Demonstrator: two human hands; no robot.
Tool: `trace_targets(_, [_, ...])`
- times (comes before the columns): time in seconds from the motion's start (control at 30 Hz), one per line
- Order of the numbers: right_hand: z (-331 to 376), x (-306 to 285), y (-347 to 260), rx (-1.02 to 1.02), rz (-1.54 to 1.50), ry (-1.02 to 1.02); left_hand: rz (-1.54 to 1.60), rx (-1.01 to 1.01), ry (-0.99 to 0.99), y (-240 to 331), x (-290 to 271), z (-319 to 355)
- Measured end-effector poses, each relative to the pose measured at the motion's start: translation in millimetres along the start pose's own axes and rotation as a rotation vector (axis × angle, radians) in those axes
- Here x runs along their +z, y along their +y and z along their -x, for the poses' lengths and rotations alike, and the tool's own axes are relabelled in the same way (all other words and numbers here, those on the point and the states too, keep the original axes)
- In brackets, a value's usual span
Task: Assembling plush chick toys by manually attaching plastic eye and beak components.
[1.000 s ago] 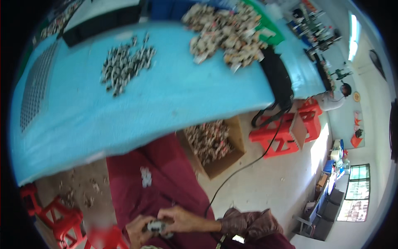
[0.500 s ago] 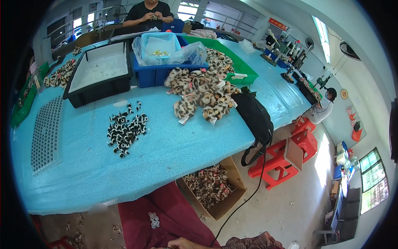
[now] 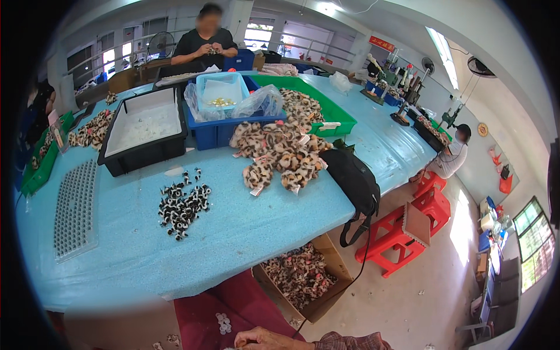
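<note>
At the lower edge my right hand is bent over the maroon cloth on my lap, its fingers curled together. A bit of something pale shows under the fingertips, mostly cut off by the picture's edge. Several white translucent discs lie on the cloth just beyond that hand. My left hand is outside the picture. On the table ahead sits a loose pile of small black-and-white pieces. Farther right are heaped spotted plush pieces with white tags.
Left on the blue-covered table lies a clear sheet with rows of dark dots. Behind stand a black tray, a blue bin and a green bin. A black bag, a cardboard box and red stools are rightward.
The view has tilted up, so the table and its things sit lower in the picture. My right hand stays curled at the lower edge, with slightly more of it showing.
</note>
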State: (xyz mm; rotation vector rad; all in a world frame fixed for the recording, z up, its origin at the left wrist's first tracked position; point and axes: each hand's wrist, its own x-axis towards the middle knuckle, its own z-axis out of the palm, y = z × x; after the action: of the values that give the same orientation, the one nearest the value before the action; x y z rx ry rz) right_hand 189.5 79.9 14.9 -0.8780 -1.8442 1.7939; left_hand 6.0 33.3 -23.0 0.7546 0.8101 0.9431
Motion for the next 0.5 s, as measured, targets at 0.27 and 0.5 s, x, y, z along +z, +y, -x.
trace_targets(0.27, [8.1, -3.4, -1.9, 0.025, 0.110, 0.100, 0.243, -0.138, -0.034, 0.8, 2.9, 5.2])
trace_targets(0.5, [2.7, -8.6, 10.5, -0.093, -0.126, -0.124, 0.475, -0.252, -0.069, -4.4, 2.3, 11.5])
